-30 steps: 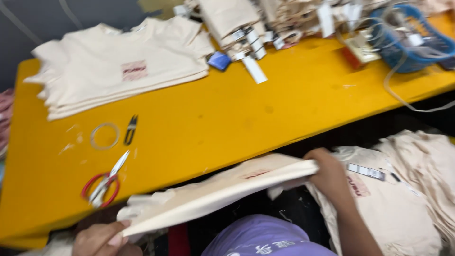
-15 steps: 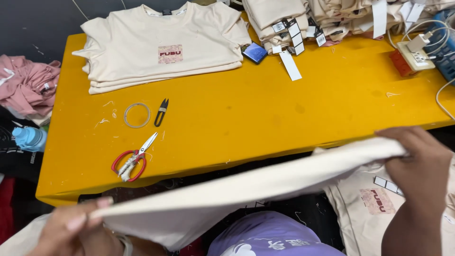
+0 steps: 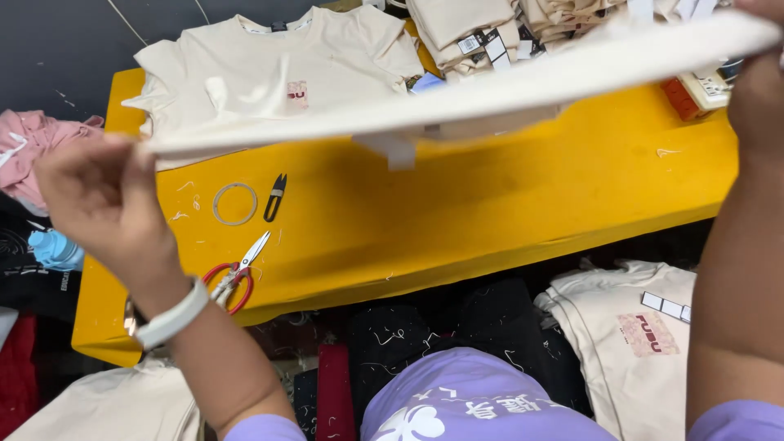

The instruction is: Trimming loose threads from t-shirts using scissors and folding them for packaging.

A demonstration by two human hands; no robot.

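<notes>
My left hand [image 3: 102, 200] and my right hand [image 3: 755, 90] each grip one end of a folded cream garment [image 3: 490, 86], held stretched flat in the air above the yellow table [image 3: 490, 212]. A white tag hangs from its underside. My left wrist wears a white band. A stack of cream T-shirts [image 3: 269, 82] with a small red chest print lies at the table's far left, partly hidden by the held garment.
Red-handled scissors [image 3: 233, 273], a black thread snipper [image 3: 275, 197] and a clear tape ring [image 3: 234, 203] lie at the table's left. More folded cream garments with tags [image 3: 490, 33] sit far back. Cream shirts [image 3: 637, 343] are piled below right; pink cloth [image 3: 33, 155] lies left.
Both hands have lifted the cream garment from lap height up over the table, and it now stretches across the top of the view.
</notes>
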